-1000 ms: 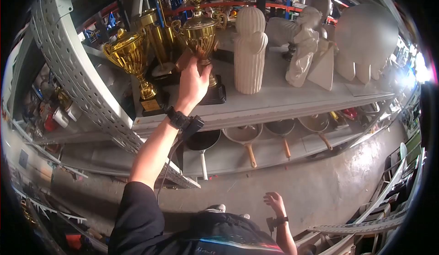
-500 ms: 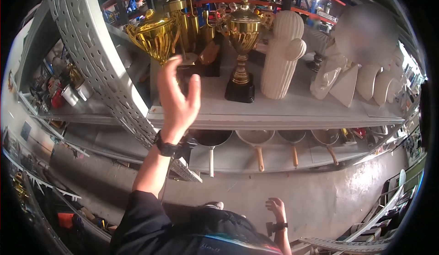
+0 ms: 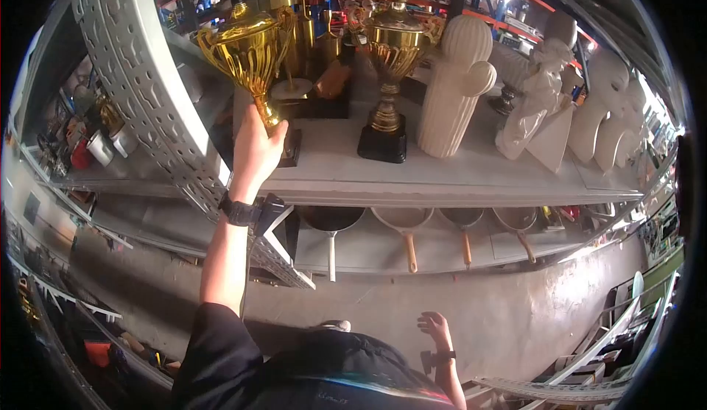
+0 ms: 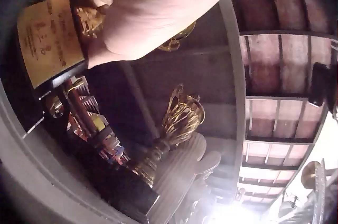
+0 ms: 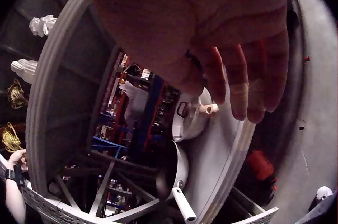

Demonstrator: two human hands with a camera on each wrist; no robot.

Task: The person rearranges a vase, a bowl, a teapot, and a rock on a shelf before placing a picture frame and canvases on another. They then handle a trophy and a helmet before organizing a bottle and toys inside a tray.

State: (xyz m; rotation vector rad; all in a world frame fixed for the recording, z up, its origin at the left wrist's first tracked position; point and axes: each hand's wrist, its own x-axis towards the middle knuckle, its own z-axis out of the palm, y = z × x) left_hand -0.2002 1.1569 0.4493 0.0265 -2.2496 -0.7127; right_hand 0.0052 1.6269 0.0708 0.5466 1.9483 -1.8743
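A shiny gold trophy cup (image 3: 247,46) with two handles and a lid stands at the left end of the upper shelf. My left hand (image 3: 256,149) grips its narrow stem, just above the black base. Close up in the left wrist view, the base bears a gold plaque (image 4: 52,42), with the fingers partly hidden behind the stem. To the right is a second, darker gold trophy (image 3: 388,101) on a black base, untouched. Low at my side hangs my right hand (image 3: 436,327), its fingers loose and holding nothing, in front of the pans in the right wrist view.
A perforated grey post (image 3: 136,64) rises just left of the gripped trophy. White ornaments, including a cactus-shaped vase (image 3: 453,93) and a figurine (image 3: 541,97), line the upper shelf (image 3: 412,178) to the right. Several frying pans (image 3: 403,218) sit below, handles jutting outward.
My left hand has let go of the darker trophy, moved left past it and taken hold of the shiny gold trophy's stem. The right hand still hangs low.
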